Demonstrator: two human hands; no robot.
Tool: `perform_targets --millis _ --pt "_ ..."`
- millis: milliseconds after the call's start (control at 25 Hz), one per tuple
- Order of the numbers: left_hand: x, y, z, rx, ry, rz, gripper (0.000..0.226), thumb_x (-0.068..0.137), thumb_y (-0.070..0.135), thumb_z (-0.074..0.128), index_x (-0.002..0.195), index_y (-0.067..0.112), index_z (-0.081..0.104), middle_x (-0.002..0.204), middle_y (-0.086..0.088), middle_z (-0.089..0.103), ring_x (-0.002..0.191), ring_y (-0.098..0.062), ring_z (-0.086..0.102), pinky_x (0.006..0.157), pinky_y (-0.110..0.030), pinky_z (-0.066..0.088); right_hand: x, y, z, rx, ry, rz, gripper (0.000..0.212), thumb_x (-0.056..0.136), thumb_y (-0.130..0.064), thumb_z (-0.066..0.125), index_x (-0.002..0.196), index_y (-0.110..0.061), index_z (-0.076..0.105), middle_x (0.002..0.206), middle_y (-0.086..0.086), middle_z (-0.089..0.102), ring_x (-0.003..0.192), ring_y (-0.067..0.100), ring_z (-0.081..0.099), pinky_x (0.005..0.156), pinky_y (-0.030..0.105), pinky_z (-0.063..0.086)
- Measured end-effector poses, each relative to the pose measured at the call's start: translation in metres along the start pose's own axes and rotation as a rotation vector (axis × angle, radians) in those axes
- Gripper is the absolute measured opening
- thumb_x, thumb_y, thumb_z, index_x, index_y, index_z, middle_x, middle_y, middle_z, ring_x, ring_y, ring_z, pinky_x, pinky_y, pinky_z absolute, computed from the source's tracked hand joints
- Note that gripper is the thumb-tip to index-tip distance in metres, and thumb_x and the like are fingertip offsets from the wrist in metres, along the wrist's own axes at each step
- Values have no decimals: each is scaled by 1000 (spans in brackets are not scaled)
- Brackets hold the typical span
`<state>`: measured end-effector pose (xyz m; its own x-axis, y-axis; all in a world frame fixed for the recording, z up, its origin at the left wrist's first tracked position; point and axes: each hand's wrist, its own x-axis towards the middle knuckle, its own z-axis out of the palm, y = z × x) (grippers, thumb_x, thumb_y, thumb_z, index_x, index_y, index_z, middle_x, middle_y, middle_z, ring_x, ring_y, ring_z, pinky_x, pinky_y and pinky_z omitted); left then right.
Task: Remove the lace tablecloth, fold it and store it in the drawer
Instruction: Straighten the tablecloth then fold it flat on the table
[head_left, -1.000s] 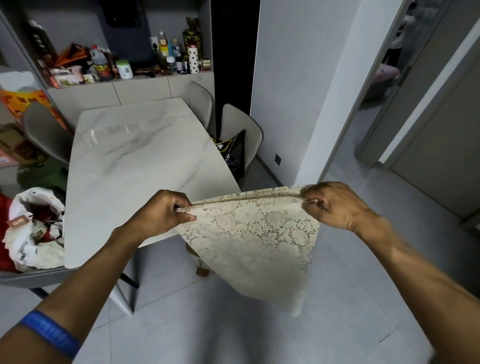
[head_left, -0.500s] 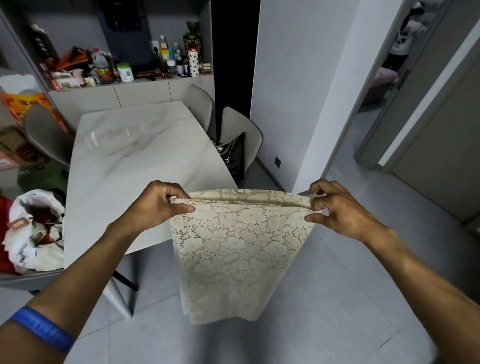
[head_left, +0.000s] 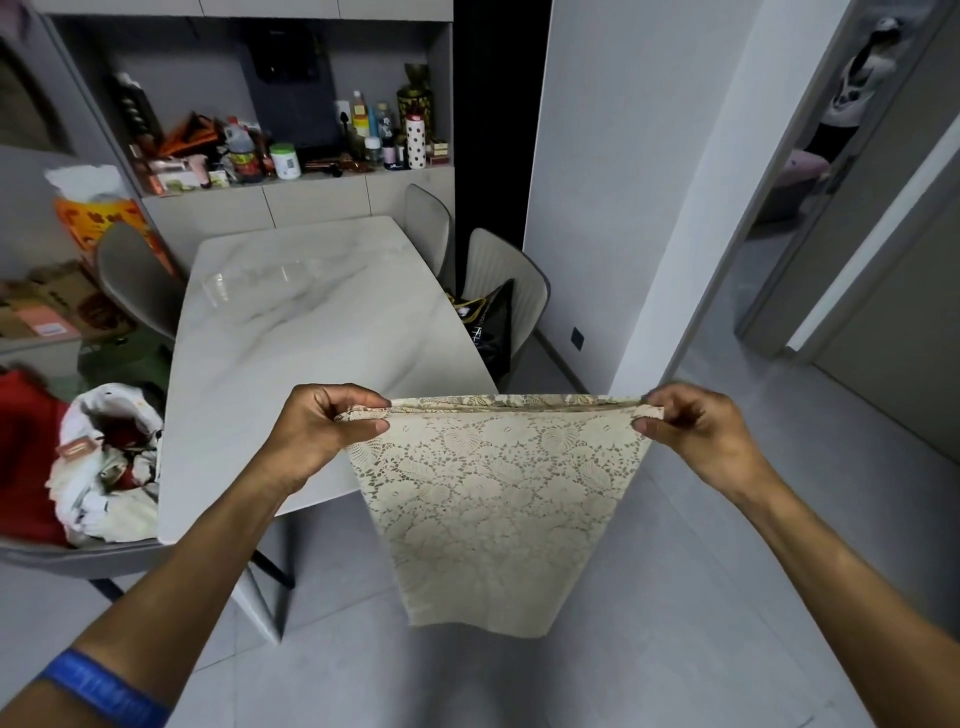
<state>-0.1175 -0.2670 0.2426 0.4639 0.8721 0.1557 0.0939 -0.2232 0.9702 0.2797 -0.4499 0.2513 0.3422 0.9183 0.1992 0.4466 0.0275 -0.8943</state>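
Both arms extend forward from the lower corners of the view, forearms converging slightly, wrists roughly level with each other. Left hand (head_left: 322, 431) is held knuckles-up, fingers curled down over the top edge of the lace tablecloth (head_left: 493, 499), thumb pressed in from beneath; the corner of the cloth is pinched tight between thumb and forefinger. Right hand (head_left: 696, 431) mirrors this: fingers curled closed, thumb and forefinger nipping the opposite top corner, a short tab of cloth protruding between them. The top edge runs taut and nearly horizontal between the two hands. The cloth is folded into several layers, visible as stacked edges along the top, and hangs freely in the air as a tapering panel, lower edge clear of the grey tiled floor (head_left: 649, 649). It hangs just in front of the near end of the white marble table (head_left: 291, 332), not resting on it. A blue wristband (head_left: 104, 686) sits on the left forearm. A grey chair (head_left: 506, 280) with a dark bag on its seat stands at the table's right side; a cluttered shelf (head_left: 291, 156) lies beyond the table's far end.
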Motion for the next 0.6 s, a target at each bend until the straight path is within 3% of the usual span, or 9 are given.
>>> perform_targets --millis 80,160,280,440,600 --pt "0 2 1 -27 0 16 32 68 -5 81 79 25 80 80 10 77 76 0 68 70 -10 51 -1 4 8 250 61 32 33 79 -8 77 104 -29 71 72 8 51 67 16 51 70 19 54" --pt "2 5 4 -57 -19 37 34 68 -6 81 84 24 79 79 9 76 74 -2 67 68 -11 52 -4 8 19 353 -11 63 23 89 -9 68 106 -24 74 89 3 71 85 17 65 82 24 54" --pt "5 -4 -1 -180 62 22 39 70 -3 80 100 22 76 83 7 76 76 -8 70 69 -14 54 -6 10 35 439 -42 95 17 93 -12 61 99 -15 77 97 2 78 92 16 71 79 21 55" --pt "-14 -32 3 -219 73 -152 32 67 25 83 98 17 77 100 -8 78 89 -18 75 72 -22 57 3 -5 42 582 -12 75 22 87 -23 67 103 -10 76 100 10 78 94 22 73 79 25 58" --pt "-10 -31 5 -299 149 -158 34 64 32 85 94 17 79 97 -4 78 91 -19 74 76 -26 58 12 -11 39 595 -38 64 36 77 -32 80 106 -10 75 108 10 76 102 24 72 82 25 57"
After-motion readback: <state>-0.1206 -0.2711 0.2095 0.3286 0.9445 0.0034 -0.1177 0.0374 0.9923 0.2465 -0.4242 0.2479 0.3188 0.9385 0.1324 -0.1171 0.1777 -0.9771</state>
